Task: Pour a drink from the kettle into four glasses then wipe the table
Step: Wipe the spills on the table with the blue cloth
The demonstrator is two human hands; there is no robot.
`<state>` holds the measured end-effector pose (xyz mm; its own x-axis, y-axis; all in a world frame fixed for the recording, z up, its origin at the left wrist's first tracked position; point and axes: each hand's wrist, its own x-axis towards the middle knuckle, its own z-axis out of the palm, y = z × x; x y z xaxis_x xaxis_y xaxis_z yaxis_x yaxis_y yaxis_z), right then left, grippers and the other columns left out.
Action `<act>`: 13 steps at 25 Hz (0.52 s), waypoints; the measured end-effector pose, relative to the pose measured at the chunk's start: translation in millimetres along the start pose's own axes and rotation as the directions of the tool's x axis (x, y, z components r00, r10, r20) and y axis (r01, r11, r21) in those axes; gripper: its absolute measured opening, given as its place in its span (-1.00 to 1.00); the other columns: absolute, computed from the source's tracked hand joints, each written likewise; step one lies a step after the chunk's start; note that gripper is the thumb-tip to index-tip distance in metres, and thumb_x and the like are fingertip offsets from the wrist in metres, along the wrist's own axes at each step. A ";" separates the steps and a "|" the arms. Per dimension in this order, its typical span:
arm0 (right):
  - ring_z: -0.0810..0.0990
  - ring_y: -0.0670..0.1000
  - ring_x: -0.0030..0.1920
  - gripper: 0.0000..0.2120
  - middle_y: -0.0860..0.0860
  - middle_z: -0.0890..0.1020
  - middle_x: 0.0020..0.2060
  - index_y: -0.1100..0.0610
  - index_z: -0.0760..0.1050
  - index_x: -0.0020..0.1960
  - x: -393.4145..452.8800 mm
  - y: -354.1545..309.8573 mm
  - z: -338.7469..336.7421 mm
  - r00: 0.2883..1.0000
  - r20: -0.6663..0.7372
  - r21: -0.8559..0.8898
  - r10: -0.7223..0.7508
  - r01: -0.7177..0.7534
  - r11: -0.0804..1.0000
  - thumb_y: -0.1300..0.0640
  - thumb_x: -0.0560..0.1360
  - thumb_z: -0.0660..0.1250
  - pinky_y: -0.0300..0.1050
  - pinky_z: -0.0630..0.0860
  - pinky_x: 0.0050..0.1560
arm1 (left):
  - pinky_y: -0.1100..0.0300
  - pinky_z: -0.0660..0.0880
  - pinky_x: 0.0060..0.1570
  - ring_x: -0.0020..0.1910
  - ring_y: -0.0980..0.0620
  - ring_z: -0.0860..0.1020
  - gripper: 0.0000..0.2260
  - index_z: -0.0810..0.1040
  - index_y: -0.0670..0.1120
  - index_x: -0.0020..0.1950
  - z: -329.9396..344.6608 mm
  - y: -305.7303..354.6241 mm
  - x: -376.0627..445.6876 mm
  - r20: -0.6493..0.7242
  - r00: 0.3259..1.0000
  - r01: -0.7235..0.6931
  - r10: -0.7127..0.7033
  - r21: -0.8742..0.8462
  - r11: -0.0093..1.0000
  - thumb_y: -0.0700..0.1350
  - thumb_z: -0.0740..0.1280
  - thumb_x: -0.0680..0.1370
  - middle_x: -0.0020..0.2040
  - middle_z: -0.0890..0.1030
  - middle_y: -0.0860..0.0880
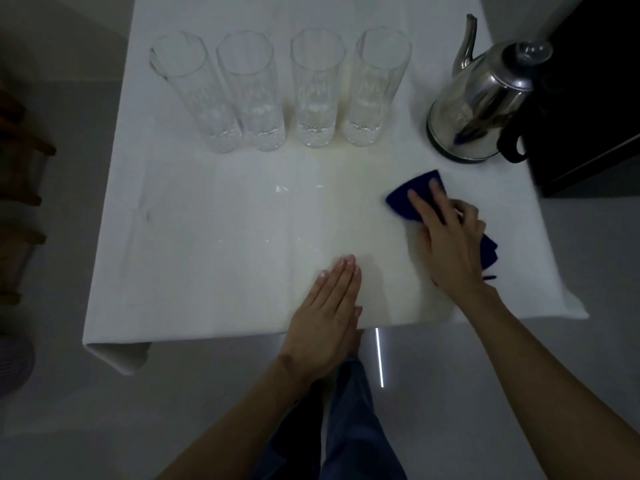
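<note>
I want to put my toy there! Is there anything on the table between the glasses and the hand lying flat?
Almost nothing. In the head view, only white tablecloth lies between the glasses and the flat left hand, with a few tiny shiny droplets.

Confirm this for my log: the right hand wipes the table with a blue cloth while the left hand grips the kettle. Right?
Not quite. In the head view the left hand lies flat on the table, far from the kettle. The right hand does press the blue cloth.
</note>
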<state>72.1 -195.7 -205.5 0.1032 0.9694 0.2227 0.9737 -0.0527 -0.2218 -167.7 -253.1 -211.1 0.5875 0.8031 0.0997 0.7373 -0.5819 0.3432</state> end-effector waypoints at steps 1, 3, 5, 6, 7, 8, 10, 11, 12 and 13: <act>0.38 0.36 0.21 -0.51 0.22 0.31 0.52 0.07 0.42 0.48 12.5 -10.6 7.1 0.995 -0.012 -0.011 0.101 -0.101 0.995 0.19 0.57 0.10 0.30 0.35 0.13 | -0.02 0.10 0.50 0.52 -0.13 0.19 -0.56 0.24 -0.30 0.49 -5.0 -5.6 -3.8 -0.013 0.999 0.052 -0.052 0.000 0.999 -0.12 0.03 0.66 0.52 0.24 -0.22; 0.39 0.41 0.20 -0.52 0.30 0.27 0.52 0.10 0.40 0.48 35.2 -43.2 20.8 0.974 -0.017 0.014 0.228 -0.228 0.974 0.25 0.57 0.17 0.30 0.32 0.17 | 0.00 0.06 0.50 0.52 -0.13 0.20 -0.55 0.24 -0.30 0.49 -15.4 -23.0 -14.8 -0.049 0.987 0.155 -0.153 0.037 0.987 -0.11 0.03 0.64 0.52 0.24 -0.22; 0.40 0.41 0.18 -0.53 0.32 0.28 0.50 0.11 0.42 0.47 46.8 -74.7 31.2 0.980 0.002 0.060 0.198 -0.198 0.978 0.27 0.56 0.20 0.28 0.34 0.15 | 0.01 0.06 0.51 0.53 -0.13 0.18 -0.54 0.22 -0.29 0.50 -22.8 -42.0 -28.7 -0.073 0.972 0.228 -0.222 0.083 0.970 -0.10 0.02 0.64 0.53 0.22 -0.21; 0.41 0.41 0.16 -0.53 0.33 0.31 0.49 0.11 0.44 0.45 47.5 -86.9 34.7 0.992 0.015 0.080 0.129 -0.129 0.988 0.26 0.55 0.19 0.27 0.36 0.12 | 0.01 0.06 0.51 0.53 -0.12 0.17 -0.54 0.21 -0.28 0.51 -24.6 -49.6 -34.5 -0.077 0.968 0.246 -0.238 0.101 0.964 -0.10 0.02 0.65 0.53 0.20 -0.20; 0.42 0.40 0.14 -0.53 0.32 0.34 0.48 0.11 0.46 0.44 45.5 -95.8 37.4 0.999 0.029 0.091 0.037 -0.039 0.995 0.24 0.54 0.17 0.26 0.39 0.09 | 0.00 0.07 0.51 0.53 -0.12 0.16 -0.54 0.19 -0.28 0.51 -24.8 -54.5 -38.4 -0.078 0.967 0.252 -0.244 0.116 0.961 -0.10 0.01 0.65 0.54 0.19 -0.20; 0.43 0.38 0.13 -0.52 0.31 0.36 0.47 0.11 0.47 0.43 41.8 -101.5 39.0 0.997 0.038 0.094 -0.064 0.061 0.994 0.24 0.53 0.13 0.25 0.42 0.05 | 0.00 0.07 0.51 0.54 -0.12 0.16 -0.54 0.18 -0.28 0.52 -23.8 -57.0 -40.2 -0.077 0.967 0.253 -0.245 0.125 0.959 -0.10 0.01 0.65 0.54 0.18 -0.20; 0.39 0.32 0.14 -0.50 0.29 0.38 0.46 0.11 0.49 0.42 30.7 -104.8 37.8 0.969 0.063 0.116 -0.238 0.230 0.966 0.22 0.53 0.07 0.23 0.44 0.01 | -0.02 0.09 0.50 0.54 -0.12 0.13 -0.54 0.17 -0.29 0.52 -20.5 -57.5 -41.0 -0.065 0.967 0.251 -0.245 0.124 0.960 -0.11 0.01 0.65 0.54 0.17 -0.21; 0.36 0.29 0.16 -0.50 0.27 0.38 0.46 0.10 0.49 0.42 24.2 -103.3 36.1 0.948 0.077 0.135 -0.309 0.297 0.945 0.21 0.53 0.06 0.24 0.44 0.01 | -0.03 0.11 0.50 0.55 -0.12 0.13 -0.54 0.16 -0.29 0.52 -19.8 -57.4 -41.6 -0.063 0.968 0.249 -0.243 0.122 0.961 -0.11 0.01 0.65 0.55 0.17 -0.21; 0.34 0.26 0.17 -0.50 0.26 0.39 0.46 0.10 0.49 0.42 16.8 -100.5 33.4 0.922 0.084 0.143 -0.377 0.363 0.921 0.21 0.53 0.07 0.24 0.45 0.00 | -0.03 0.12 0.50 0.55 -0.12 0.13 -0.54 0.16 -0.29 0.52 -19.6 -57.7 -41.8 -0.064 0.969 0.245 -0.238 0.122 0.962 -0.11 0.01 0.66 0.55 0.17 -0.22; 0.32 0.25 0.17 -0.51 0.25 0.40 0.46 0.10 0.50 0.41 9.6 -95.6 29.7 0.897 0.087 0.143 -0.433 0.419 0.897 0.21 0.53 0.08 0.23 0.46 -0.01 | -0.04 0.13 0.49 0.55 -0.12 0.13 -0.54 0.16 -0.29 0.52 -19.5 -58.2 -42.1 -0.065 0.971 0.237 -0.231 0.122 0.964 -0.11 0.01 0.66 0.54 0.17 -0.22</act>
<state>-26.1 -174.2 -210.3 -0.3470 0.9133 0.2132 0.8871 0.3934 -0.2414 -241.9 -250.5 -217.0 0.3782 0.9224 0.0786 0.8908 -0.3858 0.2400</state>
